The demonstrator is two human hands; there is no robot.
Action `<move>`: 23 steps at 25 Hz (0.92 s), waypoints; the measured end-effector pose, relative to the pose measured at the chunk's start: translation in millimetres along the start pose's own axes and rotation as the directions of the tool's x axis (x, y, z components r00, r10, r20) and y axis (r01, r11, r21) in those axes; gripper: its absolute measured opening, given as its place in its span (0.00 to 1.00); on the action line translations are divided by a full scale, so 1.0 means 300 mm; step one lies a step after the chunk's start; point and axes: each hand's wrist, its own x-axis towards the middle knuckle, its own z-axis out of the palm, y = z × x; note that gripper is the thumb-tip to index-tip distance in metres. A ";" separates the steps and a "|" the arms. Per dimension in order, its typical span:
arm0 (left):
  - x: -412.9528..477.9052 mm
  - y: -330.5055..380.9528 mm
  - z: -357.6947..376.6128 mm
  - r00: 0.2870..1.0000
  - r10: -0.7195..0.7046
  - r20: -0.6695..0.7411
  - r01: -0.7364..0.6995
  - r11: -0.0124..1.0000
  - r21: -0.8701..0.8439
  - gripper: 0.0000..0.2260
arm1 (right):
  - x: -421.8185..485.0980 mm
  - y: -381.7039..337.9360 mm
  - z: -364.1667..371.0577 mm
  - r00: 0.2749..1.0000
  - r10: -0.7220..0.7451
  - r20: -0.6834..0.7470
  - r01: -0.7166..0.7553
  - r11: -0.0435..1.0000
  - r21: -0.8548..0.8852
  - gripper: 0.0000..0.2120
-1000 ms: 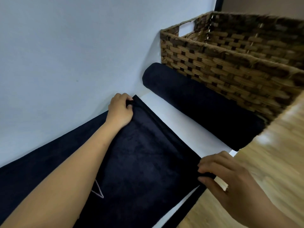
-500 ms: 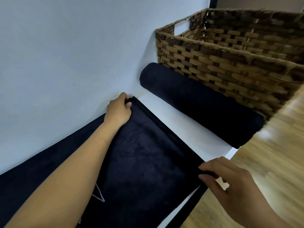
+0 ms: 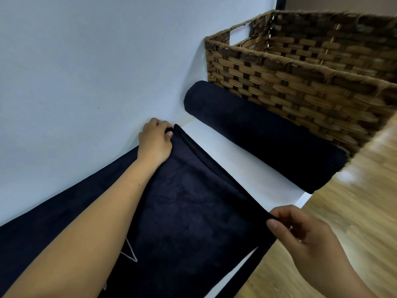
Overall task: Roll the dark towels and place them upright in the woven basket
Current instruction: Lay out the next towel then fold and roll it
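A dark navy towel (image 3: 189,211) lies flat on a white shelf surface (image 3: 247,168). My left hand (image 3: 155,143) pinches its far corner by the wall. At the shelf's front edge my right hand (image 3: 300,237) pinches the near corner of the same end. The towel's end edge is folded over a little between the two hands. A second dark towel (image 3: 257,134), rolled into a cylinder, lies on its side against the brown woven basket (image 3: 300,87). What the basket holds is hidden by its wall.
A pale blue wall (image 3: 96,72) runs along the left, close behind the towel. The wooden floor (image 3: 354,201) lies below the shelf's front edge on the right. A strip of bare white shelf separates the flat towel from the rolled one.
Both hands stay pinched on the towel's end; the edge between them now shows a small fold. The view has shifted slightly.
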 end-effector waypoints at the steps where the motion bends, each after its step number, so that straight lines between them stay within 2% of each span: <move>1: 0.009 0.008 -0.011 1.000 -0.009 -0.016 0.008 0.998 -0.057 0.09 | 0.009 -0.008 -0.002 0.995 0.095 0.038 -0.098 0.992 0.075 0.08; 4: 0.056 0.054 -0.038 0.998 -0.059 -0.016 0.055 0.982 -0.178 0.09 | 0.034 -0.038 -0.022 0.965 0.245 0.093 -0.255 0.960 0.113 0.10; 6: 0.058 0.082 -0.014 0.997 -0.078 -0.001 0.077 0.988 -0.132 0.09 | 0.039 -0.044 -0.024 0.956 0.283 0.074 -0.290 0.949 0.121 0.08; 11: 0.025 0.072 0.040 0.996 -0.075 -0.042 0.071 0.993 -0.098 0.08 | 0.013 -0.021 0.000 0.946 0.301 -0.123 -0.288 0.951 0.110 0.06; 14: 0.023 0.084 0.034 0.984 0.043 -0.173 -0.034 0.998 0.055 0.08 | -0.008 -0.012 0.026 0.935 0.216 -0.283 -0.211 0.976 0.046 0.11; 16: -0.004 0.114 0.007 0.976 0.130 -0.176 -0.103 0.982 0.156 0.06 | -0.016 -0.011 0.039 0.926 0.139 -0.351 -0.160 0.987 -0.031 0.14; 18: -0.058 0.126 -0.031 0.993 0.112 -0.029 -0.107 0.983 0.150 0.10 | -0.012 -0.009 0.034 0.926 0.021 -0.376 -0.086 0.984 -0.158 0.15; 20: -0.136 0.105 -0.047 0.977 0.084 0.196 -0.109 0.987 0.119 0.18 | -0.012 -0.016 0.024 0.919 -0.134 -0.371 0.012 0.950 -0.313 0.15; 21: -0.174 0.092 -0.043 0.954 0.080 0.290 -0.118 0.986 0.114 0.22 | -0.013 -0.030 0.030 0.907 -0.245 -0.343 0.092 0.909 -0.407 0.12; 23: -0.204 0.076 -0.029 0.925 0.088 0.369 -0.152 0.977 0.148 0.27 | -0.011 -0.078 0.083 0.864 -0.461 -0.202 0.297 0.792 -0.534 0.08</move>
